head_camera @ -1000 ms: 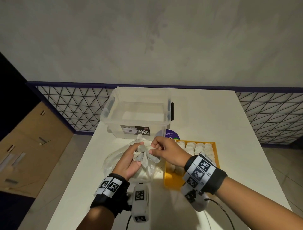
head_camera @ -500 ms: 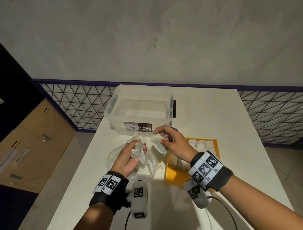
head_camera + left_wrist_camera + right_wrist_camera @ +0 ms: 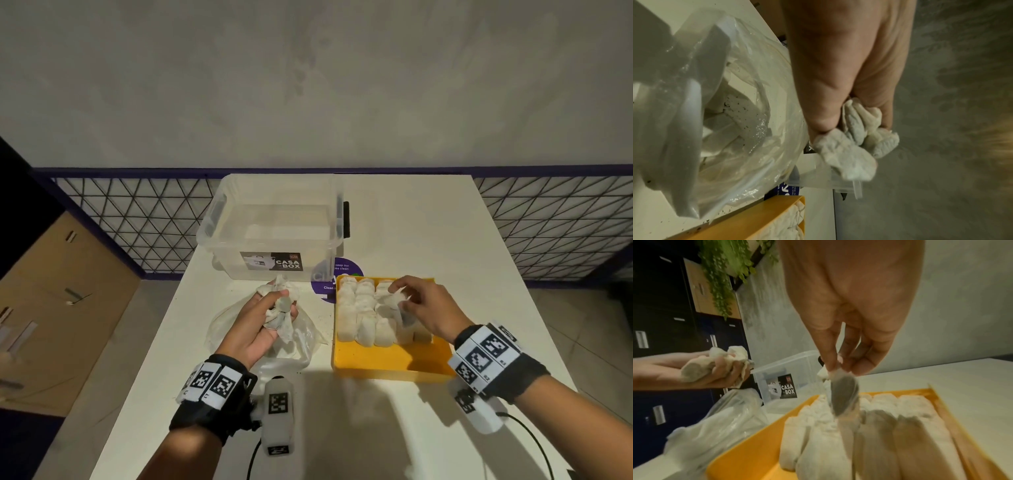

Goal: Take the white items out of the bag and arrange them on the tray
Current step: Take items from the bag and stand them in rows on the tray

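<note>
My left hand [image 3: 263, 317] grips a bunch of several white pouches [image 3: 279, 310] [image 3: 855, 142] above the clear plastic bag [image 3: 239, 329] [image 3: 731, 129], which lies crumpled on the table. My right hand [image 3: 407, 301] [image 3: 838, 368] pinches one white pouch [image 3: 397, 303] [image 3: 842, 394] by its top and holds it hanging over the yellow tray [image 3: 387, 363] [image 3: 748, 456]. Several white pouches [image 3: 363, 315] [image 3: 875, 434] lie in rows in the tray's far part; its near part is bare.
A clear lidless storage box [image 3: 274, 229] labelled CASA BOX stands behind the bag. A purple round sticker [image 3: 325, 284] sits on the white table [image 3: 428, 233] between box and tray. The table's left edge drops to the floor beside cardboard [image 3: 51, 308].
My right hand has pulled one pouch away from the bunch in my left hand and carried it right, over the tray. The left hand has stayed over the bag.
</note>
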The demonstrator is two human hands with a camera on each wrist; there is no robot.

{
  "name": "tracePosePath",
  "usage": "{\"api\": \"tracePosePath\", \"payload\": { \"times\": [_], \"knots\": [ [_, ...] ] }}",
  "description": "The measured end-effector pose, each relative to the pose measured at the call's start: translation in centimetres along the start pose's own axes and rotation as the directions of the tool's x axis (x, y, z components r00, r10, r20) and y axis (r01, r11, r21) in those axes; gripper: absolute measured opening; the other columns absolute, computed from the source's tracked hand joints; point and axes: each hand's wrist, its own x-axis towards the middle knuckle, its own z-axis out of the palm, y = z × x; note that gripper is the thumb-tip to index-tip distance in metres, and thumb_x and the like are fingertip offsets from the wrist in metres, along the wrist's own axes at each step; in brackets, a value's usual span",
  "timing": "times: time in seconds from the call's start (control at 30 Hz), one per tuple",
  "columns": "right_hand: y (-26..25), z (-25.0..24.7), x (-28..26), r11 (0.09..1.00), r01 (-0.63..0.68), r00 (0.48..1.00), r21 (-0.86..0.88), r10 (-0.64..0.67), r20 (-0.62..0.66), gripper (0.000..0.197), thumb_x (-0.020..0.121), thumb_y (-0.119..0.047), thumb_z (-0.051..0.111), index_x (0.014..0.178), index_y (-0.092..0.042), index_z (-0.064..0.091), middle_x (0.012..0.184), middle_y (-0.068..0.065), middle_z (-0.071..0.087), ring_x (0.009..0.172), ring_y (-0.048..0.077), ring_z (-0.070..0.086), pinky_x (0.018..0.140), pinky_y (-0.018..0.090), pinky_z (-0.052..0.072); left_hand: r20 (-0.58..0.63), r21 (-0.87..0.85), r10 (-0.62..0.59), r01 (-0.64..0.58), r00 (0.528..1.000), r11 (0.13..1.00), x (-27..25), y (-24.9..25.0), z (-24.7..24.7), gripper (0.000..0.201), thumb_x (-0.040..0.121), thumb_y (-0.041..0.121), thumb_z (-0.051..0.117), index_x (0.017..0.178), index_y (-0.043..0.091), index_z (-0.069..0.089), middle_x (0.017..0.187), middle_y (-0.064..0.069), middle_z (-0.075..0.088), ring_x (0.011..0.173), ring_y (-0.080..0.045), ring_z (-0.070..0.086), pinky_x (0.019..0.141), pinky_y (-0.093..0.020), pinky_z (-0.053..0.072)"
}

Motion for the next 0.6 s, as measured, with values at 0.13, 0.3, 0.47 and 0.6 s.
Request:
{"api": "tracePosePath", "payload": {
  "times": [0.13,0.3,0.47,0.6],
  "knots": [
    [1.4,0.6,0.4,0.996,-0.068,0.992,-0.065,0.074,0.1,0.035,0.081,0.006,0.055,0.098,-0.024,0.061,0.096,0.006,0.059,0.08,0.021,0.054,0.071,0.029,0.046,0.011,0.052,-0.012,0.011,1.0,0.999,0.1,-0.2,0.4,0.014,0.087,-0.001,0.052,0.095,0.01,0.053,0.078,-0.011,0.056,0.053,-0.015,0.056,0.051,-0.022,0.052],
    [2.3,1.1,1.5,0.973,-0.128,0.944,-0.194,0.179,0.279,0.033,0.074,0.008,0.059,0.081,-0.024,0.058,0.088,0.004,0.051,0.082,0.019,0.05,0.072,0.031,0.046,0.001,0.091,-0.011,0.011,1.0,0.996,0.2,-0.4,0.6,0.016,0.089,-0.002,0.051,0.098,0.011,0.056,0.079,-0.012,0.059,0.053,-0.016,0.056,0.052,-0.021,0.052],
    [2.5,1.6,1.7,0.94,-0.112,0.918,-0.322,0.222,0.329,0.037,0.075,0.011,0.049,0.067,-0.025,0.047,0.079,-0.006,0.052,0.086,0.018,0.053,0.065,0.019,0.042,0.0,0.093,-0.031,0.031,1.0,0.995,-0.1,-0.5,0.2,0.018,0.088,-0.002,0.052,0.1,0.011,0.057,0.083,-0.014,0.059,0.054,-0.017,0.058,0.053,-0.021,0.053],
    [2.1,2.0,1.7,0.881,-0.054,0.933,-0.47,0.212,0.29,0.026,0.078,0.004,0.051,0.072,-0.022,0.047,0.102,0.01,0.062,0.094,0.025,0.057,0.075,0.027,0.042,-0.017,0.117,-0.034,0.036,0.999,0.992,-0.2,-0.7,0.0,0.021,0.088,-0.002,0.053,0.105,0.011,0.056,0.087,-0.014,0.058,0.058,-0.017,0.057,0.053,-0.023,0.053]
  ]
}}
